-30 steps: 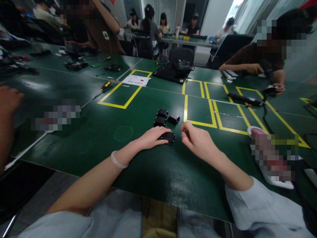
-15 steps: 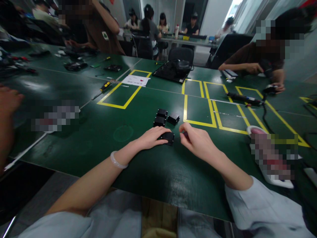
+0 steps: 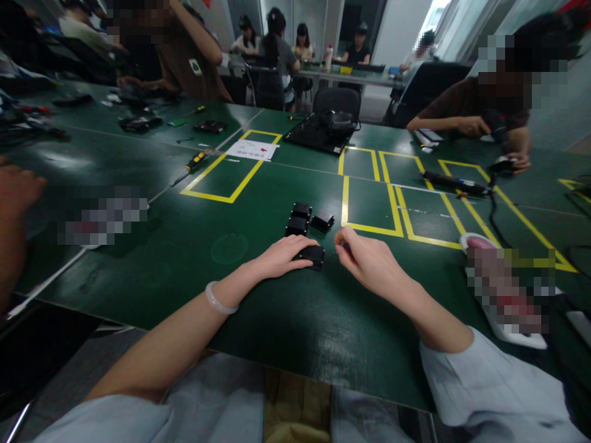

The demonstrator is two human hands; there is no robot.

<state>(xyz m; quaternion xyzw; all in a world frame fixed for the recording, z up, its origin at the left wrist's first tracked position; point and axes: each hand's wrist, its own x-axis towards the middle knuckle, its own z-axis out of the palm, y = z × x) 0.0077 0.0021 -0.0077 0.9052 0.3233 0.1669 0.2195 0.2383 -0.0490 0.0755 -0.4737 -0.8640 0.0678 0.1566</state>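
My left hand (image 3: pixel 287 255), with a pale bangle on its wrist, lies closed around a small black box-like part (image 3: pixel 314 255) on the green table (image 3: pixel 277 307). Its thumb is on the near side and its fingers reach over the far side. Just right of that part, my right hand (image 3: pixel 367 253) is curled, thumb near the index finger and apart from the part; whatever it may pinch is hidden. Beyond my left fingers stand two similar black parts (image 3: pixel 298 219) in a row. Another black part (image 3: pixel 322 219) sits at an angle beside them.
Yellow tape rectangles (image 3: pixel 372 232) mark the table ahead. A yellow-black screwdriver (image 3: pixel 194 162) and a white paper (image 3: pixel 252 149) lie to the left. Farther off is a flat black panel (image 3: pixel 318 132). At right are a black cable-fed tool (image 3: pixel 457 183) and a blurred white-edged object (image 3: pixel 524 340). Other people sit around.
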